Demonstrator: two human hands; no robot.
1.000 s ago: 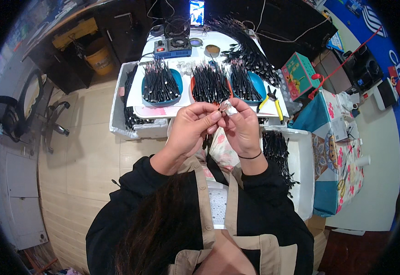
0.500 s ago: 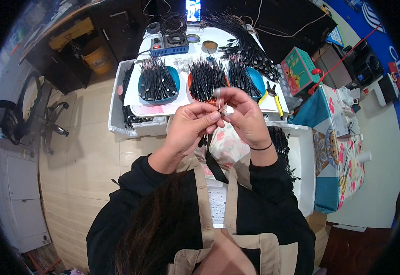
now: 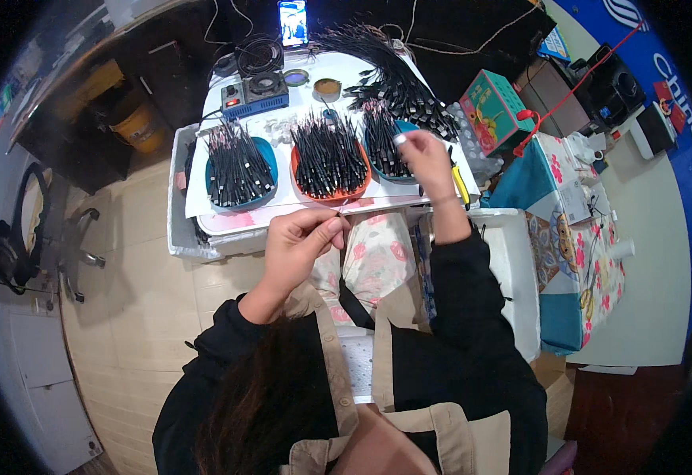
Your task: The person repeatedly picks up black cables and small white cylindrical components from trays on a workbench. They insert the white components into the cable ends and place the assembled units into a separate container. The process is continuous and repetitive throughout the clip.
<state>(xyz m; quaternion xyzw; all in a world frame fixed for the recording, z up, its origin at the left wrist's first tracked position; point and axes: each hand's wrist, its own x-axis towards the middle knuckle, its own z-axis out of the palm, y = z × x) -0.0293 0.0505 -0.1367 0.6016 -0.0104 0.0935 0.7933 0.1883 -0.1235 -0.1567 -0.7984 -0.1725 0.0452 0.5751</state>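
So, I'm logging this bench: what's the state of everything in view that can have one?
Left hand: fingers closed on a thin strand
Right hand: extended forward, hold unclear
Phone: screen lit
Blue bench unit: red light on
Round tin: open
Left blue tray: holding black cables
Orange tray: likewise
Right blue tray: likewise
Right foam box: open
Yellow-handled pliers: partly hidden

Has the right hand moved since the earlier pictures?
Yes: judged against the orange tray, the right hand has moved forward and to the right, away from the left hand.
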